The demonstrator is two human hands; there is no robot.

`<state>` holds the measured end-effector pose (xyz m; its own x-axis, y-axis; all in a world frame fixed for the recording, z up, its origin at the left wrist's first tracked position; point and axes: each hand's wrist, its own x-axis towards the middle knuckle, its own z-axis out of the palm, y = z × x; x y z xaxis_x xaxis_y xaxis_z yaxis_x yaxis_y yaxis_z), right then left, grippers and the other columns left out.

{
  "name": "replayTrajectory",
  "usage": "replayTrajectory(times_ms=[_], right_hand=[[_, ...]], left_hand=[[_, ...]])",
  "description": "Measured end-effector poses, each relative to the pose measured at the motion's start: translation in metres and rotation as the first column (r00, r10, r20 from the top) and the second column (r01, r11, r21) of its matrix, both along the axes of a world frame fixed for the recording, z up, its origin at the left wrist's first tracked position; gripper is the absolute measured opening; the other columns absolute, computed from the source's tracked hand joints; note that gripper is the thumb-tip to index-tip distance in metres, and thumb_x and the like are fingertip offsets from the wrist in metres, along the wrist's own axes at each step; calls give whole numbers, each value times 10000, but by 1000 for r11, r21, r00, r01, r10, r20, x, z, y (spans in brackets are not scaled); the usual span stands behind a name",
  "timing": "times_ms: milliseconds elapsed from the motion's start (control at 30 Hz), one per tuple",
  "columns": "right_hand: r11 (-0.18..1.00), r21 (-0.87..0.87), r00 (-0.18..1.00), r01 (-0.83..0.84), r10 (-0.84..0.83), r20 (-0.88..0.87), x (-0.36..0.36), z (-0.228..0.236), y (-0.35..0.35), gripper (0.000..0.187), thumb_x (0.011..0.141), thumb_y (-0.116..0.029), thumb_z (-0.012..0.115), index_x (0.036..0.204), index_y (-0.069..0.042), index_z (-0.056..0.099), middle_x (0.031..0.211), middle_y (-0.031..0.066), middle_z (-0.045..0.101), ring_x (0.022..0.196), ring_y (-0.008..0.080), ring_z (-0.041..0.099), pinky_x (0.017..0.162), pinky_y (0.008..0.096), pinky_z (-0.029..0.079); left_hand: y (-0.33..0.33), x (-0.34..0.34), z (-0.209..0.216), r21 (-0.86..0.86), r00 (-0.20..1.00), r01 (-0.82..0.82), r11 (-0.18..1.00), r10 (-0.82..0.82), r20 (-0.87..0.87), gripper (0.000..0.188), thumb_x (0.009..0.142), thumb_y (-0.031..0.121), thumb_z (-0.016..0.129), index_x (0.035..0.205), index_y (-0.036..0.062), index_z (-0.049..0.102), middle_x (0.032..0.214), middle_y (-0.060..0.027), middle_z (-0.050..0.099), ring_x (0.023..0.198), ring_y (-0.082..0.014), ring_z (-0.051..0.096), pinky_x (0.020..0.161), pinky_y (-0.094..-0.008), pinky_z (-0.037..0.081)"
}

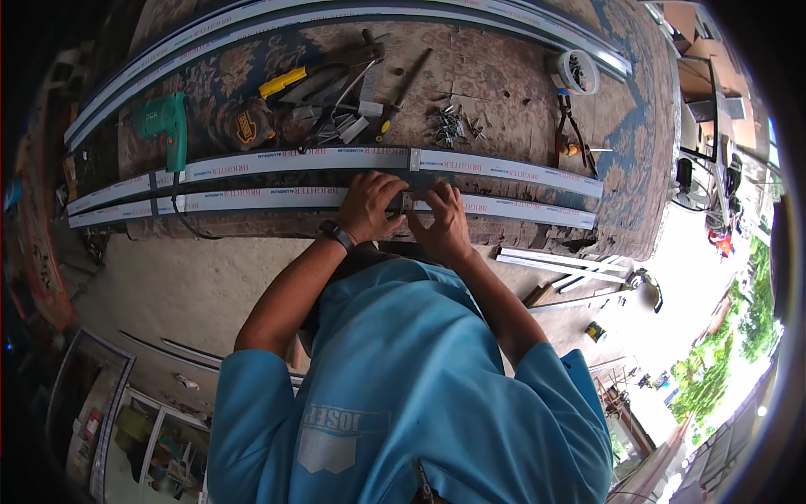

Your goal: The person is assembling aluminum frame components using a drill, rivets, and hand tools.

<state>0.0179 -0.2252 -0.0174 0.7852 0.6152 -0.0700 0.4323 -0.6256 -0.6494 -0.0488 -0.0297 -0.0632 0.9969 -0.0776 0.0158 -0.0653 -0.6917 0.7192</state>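
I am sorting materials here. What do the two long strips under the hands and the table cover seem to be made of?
Strips: probably metal profiles under white protective film; thin, straight, grey edges. Table cover: looks like woven carpet; matt brown floral pattern.

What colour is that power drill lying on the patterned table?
The power drill has a green body, best seen in the head view, left of the tape measure.

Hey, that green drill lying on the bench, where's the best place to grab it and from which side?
Probably by its handle: the green drill lies on its side on the patterned bench, handle pointing toward the person. Reach in from the near edge with the left hand, over the two white strips, minding the black cord.
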Motion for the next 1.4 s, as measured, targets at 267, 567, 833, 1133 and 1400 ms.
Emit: replayTrajectory(times_ms=[267,567,833,1133,1400], right_hand=[[986,-88,990,-144,143,-17,-1,-1,-8,474,806,-193,812,1269,-158,717,1257,162,584,1185,374,557,1014,487,463],[956,-53,957,-289,289,-5,28,-10,-9,787,756,-251,859,1439,-115,494,1279,154,568,1183,392,536,1015,507,443],[938,-58,936,-343,346,60,36,-21,-4,591,697,-236,902,1217,-103,657,1200,103,621,1134,352,569,986,488,464],[931,17,929,-366,364,74,38,-29,-3,561,678,-197,903,1179,-105,669,1167,104,620,1130,352,569,989,484,467],[927,76,928,-367,360,95,39,-35,-4,552,663,-182,912,1155,-97,678,1113,96,629,1090,345,585,970,480,476]], left_hand=[[1,2,-3,-27,1000,-3,1000,3,19,585,721,253,858,1246,128,631,1242,-49,642,1178,-265,576,1017,-452,431],[2,-2,1,-31,1000,13,999,-13,3,704,711,236,882,1331,95,582,1321,-90,604,1218,-295,562,1043,-461,433],[41,-35,10,-171,990,-130,977,139,39,804,727,109,873,1429,59,484,1380,-162,560,1319,-380,515,1125,-505,424],[58,-54,1,-146,974,-190,971,205,100,765,748,97,870,1419,87,503,1377,-142,573,1298,-369,540,1104,-507,445],[57,-54,-2,-122,977,-181,976,193,87,758,748,103,870,1414,95,509,1375,-137,575,1302,-364,533,1106,-508,440]])
